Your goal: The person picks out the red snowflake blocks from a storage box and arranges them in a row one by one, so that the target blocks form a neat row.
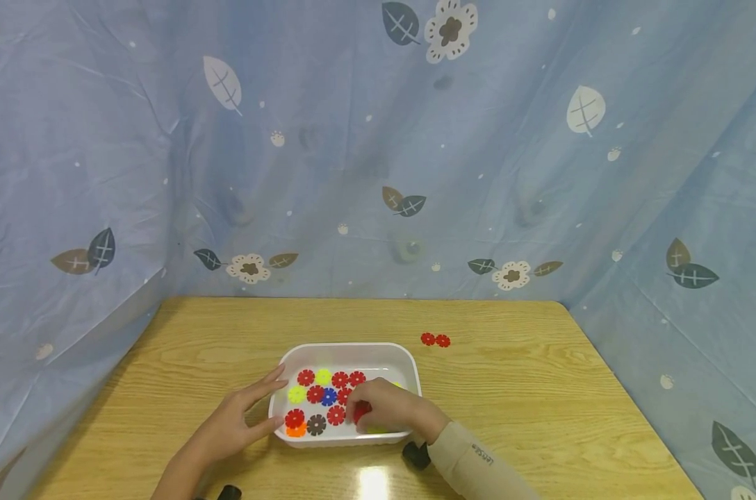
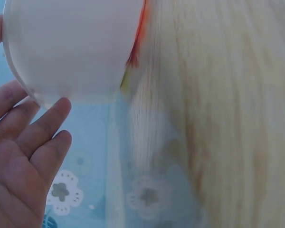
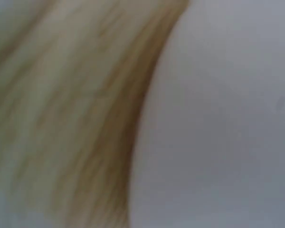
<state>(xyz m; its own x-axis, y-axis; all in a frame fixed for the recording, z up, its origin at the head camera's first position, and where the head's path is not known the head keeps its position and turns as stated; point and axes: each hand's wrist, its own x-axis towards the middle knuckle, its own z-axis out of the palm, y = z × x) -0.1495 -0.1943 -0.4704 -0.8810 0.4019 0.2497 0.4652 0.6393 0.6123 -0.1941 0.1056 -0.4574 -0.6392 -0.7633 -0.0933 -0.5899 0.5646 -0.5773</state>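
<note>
A white plastic tray [image 1: 359, 439] holds loose notched plastic discs: several red discs [image 1: 336, 415], yellow discs [image 1: 297, 394], a blue disc [image 1: 329, 396], a dark brown disc [image 1: 316, 425] and an orange disc [image 1: 297, 430]. My left hand [image 1: 231, 420] touches the tray's left end with fingers spread, thumb toward the front corner. In the left wrist view, the fingertips [image 2: 62, 105] lie right at the tray's rim. Inside the tray, the curled fingers and thumb of my right hand [image 1: 387, 405] pinch a red disc [image 1: 362, 411]. That hand covers some discs.
Two red discs [image 1: 436, 339] lie side by side on the wooden table [image 1: 509, 389], behind and right of the tray. A blue curtain [image 1: 353, 139] with leaf and flower prints hangs behind and beside the table. The tray's outer wall [image 3: 213, 133] fills much of the right wrist view.
</note>
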